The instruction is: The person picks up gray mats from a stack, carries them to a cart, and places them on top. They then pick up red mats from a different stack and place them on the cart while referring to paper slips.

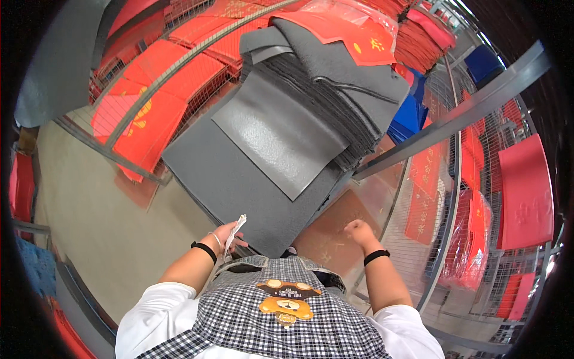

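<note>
Among wire racks [442, 119], beside grey mats [281, 140]: white strip [239, 224] in pinched left grip [225, 233], right grip [360, 232] closed.

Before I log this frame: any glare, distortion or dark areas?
Head view: bright glare on the smooth grey sheet; head view: grey metal beam at right bends, likely fisheye; head view: corners black; left hand and right hand lit well enough to make out.

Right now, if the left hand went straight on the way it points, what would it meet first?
Left hand: most likely the near-left edge of the large gray mat, though one view leaves height unclear; it might pass above.
</note>
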### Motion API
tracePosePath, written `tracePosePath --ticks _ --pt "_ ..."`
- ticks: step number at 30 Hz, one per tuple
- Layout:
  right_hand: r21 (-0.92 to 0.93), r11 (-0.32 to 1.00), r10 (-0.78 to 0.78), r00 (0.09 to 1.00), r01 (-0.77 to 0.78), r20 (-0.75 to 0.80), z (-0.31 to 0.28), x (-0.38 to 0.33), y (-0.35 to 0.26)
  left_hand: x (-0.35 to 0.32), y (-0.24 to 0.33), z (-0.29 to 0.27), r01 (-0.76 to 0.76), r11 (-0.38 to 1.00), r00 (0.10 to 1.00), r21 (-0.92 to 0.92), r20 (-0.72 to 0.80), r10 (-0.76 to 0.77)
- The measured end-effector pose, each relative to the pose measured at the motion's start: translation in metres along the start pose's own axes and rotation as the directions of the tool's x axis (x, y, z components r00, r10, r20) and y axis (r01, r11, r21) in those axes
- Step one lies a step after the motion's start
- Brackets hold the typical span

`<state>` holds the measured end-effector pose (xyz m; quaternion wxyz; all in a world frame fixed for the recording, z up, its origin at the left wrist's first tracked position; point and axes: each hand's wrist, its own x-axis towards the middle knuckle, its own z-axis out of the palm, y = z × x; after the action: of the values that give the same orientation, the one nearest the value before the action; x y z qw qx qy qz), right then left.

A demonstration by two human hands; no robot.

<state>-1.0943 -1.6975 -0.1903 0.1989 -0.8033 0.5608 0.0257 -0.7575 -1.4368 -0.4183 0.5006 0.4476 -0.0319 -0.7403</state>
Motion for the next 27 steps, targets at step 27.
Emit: tracePosePath --ticks 27 --pt "0.668 0.721 -0.543 0.75 0.186 0.378 -0.197 0.172 -0.227 -0.121 -0.008 0.263 -0.306 0.807 0.877 -0.505 -0.48 0.033"
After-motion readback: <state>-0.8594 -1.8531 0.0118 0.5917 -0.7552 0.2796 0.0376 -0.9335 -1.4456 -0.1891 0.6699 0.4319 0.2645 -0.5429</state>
